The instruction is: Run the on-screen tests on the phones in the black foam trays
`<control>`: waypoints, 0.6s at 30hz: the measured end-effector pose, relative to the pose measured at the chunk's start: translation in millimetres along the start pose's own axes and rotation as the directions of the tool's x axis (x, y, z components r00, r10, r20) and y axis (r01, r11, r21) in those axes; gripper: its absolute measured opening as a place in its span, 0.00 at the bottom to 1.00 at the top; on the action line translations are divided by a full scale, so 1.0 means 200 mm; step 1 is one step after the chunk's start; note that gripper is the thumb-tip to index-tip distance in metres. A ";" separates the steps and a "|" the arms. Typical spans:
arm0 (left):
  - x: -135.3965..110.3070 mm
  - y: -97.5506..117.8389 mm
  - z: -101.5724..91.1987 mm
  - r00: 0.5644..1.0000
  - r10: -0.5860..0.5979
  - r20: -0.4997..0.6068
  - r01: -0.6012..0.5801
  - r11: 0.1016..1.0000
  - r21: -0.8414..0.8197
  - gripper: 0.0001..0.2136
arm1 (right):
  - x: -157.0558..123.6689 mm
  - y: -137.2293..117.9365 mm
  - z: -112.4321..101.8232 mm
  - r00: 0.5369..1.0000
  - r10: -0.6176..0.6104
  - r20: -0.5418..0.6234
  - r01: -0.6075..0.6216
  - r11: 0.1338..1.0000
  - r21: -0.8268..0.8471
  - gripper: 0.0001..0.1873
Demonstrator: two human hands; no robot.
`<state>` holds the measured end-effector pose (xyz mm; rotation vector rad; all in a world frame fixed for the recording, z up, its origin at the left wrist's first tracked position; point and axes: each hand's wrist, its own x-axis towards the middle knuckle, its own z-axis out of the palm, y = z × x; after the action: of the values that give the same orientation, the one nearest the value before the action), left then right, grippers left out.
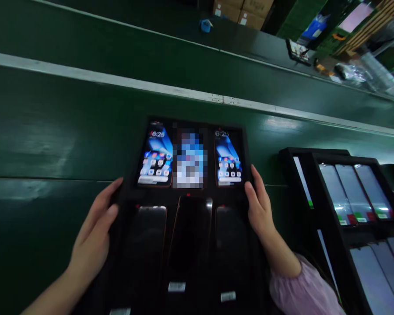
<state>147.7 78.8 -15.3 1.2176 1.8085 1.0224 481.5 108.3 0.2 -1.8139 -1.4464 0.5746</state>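
A black tray point(249, 144) lies on the green belt point(52, 131) in front of me. Its far row holds three phones with lit screens point(155, 157); the near row holds three dark phones point(190, 232). My left hand point(95, 232) grips the tray's left edge, thumb on top. My right hand point(259, 205) lies against the tray's right edge, fingers together and stretched along it. A pink sleeve point(298, 288) covers my right forearm.
Stacked black trays point(315, 157) with film-covered phones stand at the right. A white stripe point(118, 81) runs along the belt beyond the tray. Cardboard boxes point(246, 11) and a small blue object point(205, 24) sit far back.
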 end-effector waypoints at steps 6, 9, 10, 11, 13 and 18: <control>0.12 0.19 0.06 0.999 -0.010 0.044 0.023 0.955 -0.296 0.30 | 0.13 -0.05 0.01 0.985 -0.165 -0.047 0.162 0.985 -0.061 0.31; 0.05 0.13 0.02 0.989 -0.041 0.139 0.071 0.975 -0.211 0.38 | -0.03 -0.15 -0.03 0.919 -0.393 -0.004 0.383 0.897 -0.222 0.21; 0.02 0.11 0.01 0.988 -0.027 0.152 0.048 0.990 -0.136 0.41 | -0.11 -0.18 -0.04 0.878 -0.478 0.035 0.465 0.832 -0.303 0.18; -0.01 0.09 0.00 0.988 0.003 0.156 0.004 0.999 -0.041 0.43 | -0.20 -0.22 -0.03 0.847 -0.528 0.064 0.513 0.778 -0.363 0.17; -0.07 0.08 0.00 0.983 0.088 0.162 -0.118 0.976 0.182 0.46 | -0.38 -0.27 -0.02 0.847 -0.522 0.098 0.510 0.749 -0.423 0.15; -0.13 0.17 0.07 0.941 0.225 0.251 -0.333 0.732 0.594 0.49 | -0.66 -0.33 0.10 0.915 -0.388 0.112 0.387 0.762 -0.520 0.23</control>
<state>180.6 66.3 11.4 1.9722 1.9350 0.4234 390.6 -5.8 25.6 -1.8159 -2.0607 -0.0621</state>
